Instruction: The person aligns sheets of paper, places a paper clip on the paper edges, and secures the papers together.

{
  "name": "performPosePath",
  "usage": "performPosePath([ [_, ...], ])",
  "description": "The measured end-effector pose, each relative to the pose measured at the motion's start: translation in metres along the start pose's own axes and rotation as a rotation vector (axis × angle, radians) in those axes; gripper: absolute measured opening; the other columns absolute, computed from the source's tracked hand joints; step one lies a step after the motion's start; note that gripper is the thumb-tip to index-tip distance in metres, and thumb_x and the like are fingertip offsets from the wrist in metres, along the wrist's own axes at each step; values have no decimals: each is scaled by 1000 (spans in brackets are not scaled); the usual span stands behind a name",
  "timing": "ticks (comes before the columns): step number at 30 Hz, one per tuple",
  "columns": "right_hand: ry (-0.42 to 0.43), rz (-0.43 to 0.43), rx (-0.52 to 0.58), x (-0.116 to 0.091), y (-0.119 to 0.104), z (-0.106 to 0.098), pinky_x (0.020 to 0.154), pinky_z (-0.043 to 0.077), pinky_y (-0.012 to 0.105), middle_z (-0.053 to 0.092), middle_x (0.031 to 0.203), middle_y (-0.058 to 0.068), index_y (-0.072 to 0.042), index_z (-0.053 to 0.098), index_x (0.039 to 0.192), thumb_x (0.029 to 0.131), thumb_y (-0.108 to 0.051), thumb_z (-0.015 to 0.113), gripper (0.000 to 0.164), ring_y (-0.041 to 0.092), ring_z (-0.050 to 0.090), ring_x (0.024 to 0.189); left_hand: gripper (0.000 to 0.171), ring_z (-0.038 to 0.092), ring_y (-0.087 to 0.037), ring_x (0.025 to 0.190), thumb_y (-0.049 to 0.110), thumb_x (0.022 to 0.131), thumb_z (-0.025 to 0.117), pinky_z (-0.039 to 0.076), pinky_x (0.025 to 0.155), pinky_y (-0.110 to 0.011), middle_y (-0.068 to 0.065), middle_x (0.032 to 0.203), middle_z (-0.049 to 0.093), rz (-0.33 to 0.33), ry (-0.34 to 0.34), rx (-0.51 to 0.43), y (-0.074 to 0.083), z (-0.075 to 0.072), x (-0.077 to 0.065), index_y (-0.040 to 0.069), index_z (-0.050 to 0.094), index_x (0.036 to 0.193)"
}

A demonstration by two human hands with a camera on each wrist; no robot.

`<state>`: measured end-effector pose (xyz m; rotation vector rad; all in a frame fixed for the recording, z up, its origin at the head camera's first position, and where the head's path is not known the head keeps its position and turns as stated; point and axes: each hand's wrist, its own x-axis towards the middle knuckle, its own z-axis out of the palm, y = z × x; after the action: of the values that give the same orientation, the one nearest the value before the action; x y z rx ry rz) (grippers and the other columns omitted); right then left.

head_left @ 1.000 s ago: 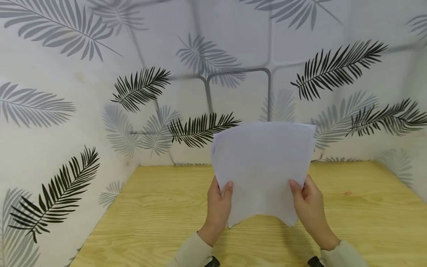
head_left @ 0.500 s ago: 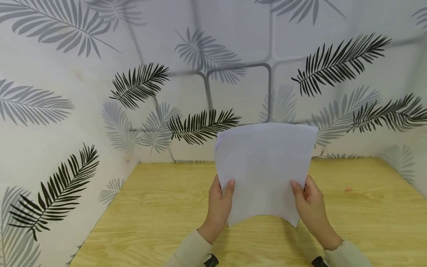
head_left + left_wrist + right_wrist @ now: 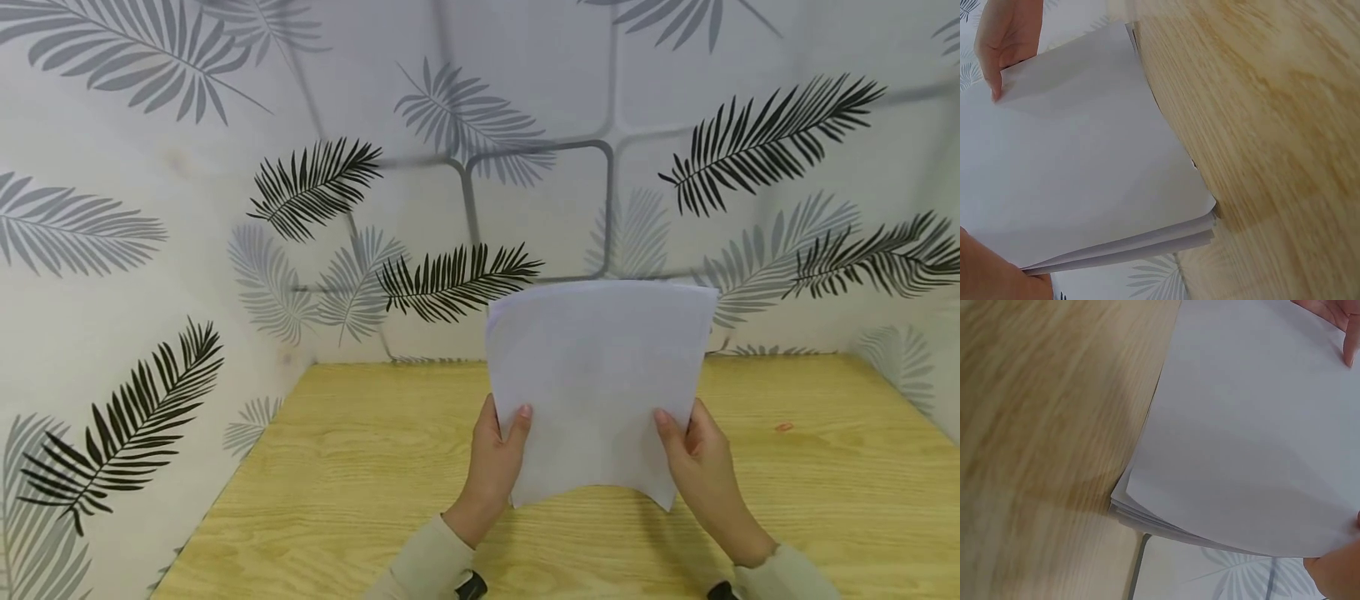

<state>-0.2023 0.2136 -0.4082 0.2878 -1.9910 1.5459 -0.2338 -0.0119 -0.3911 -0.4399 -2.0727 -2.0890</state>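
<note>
The left hand (image 3: 493, 462) at 8 o'clock and the right hand (image 3: 701, 468) at 4 both clamp one stack of paper (image 3: 600, 383), held over one wooden table (image 3: 360, 475). Its sheets (image 3: 1141, 239) lie too close to count. The top edge points to 12 o'clock, the arched lower edge to 6; which axis is longer I cannot tell.

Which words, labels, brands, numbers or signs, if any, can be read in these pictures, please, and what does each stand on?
There are none to read.
Paper stack: the side facing the cameras shows no legible text.
Wall covering: printed leaves and lines, no lettering.
Table: wood grain, plus a small reddish mark, too small to make out.
Black pieces by the sleeves: partly in view, nothing readable.
</note>
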Motion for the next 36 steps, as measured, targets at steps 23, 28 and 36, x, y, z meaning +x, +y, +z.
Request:
performPosePath([
  [23, -107, 85, 0, -5, 6, -6, 71, 54, 26, 58, 107, -15, 4, 44, 127, 100, -8, 51, 30, 2, 61, 94, 40, 60, -28, 106, 25, 100, 54, 49, 88, -44, -14, 121, 58, -51, -61, -28, -3, -6, -2, 4, 44, 132],
  [28, -119, 80, 8, -3, 3, -9, 71, 54, 26, 59, 109, -14, 3, 43, 128, 100, -8, 51, 31, 3, 61, 95, 38, 61, -25, 102, 27, 101, 50, 51, 85, -40, -14, 118, 59, -37, -64, -35, -5, -9, 0, 4, 46, 131],
  [36, -95, -8, -18, 10, -16, -15, 73, 51, 20, 59, 108, -9, 1, 45, 127, 99, -4, 50, 28, 3, 61, 94, 32, 60, -22, 99, 24, 104, 45, 51, 82, -37, -14, 116, 57, 121, -131, -103, 5, -17, 9, 4, 48, 129],
])
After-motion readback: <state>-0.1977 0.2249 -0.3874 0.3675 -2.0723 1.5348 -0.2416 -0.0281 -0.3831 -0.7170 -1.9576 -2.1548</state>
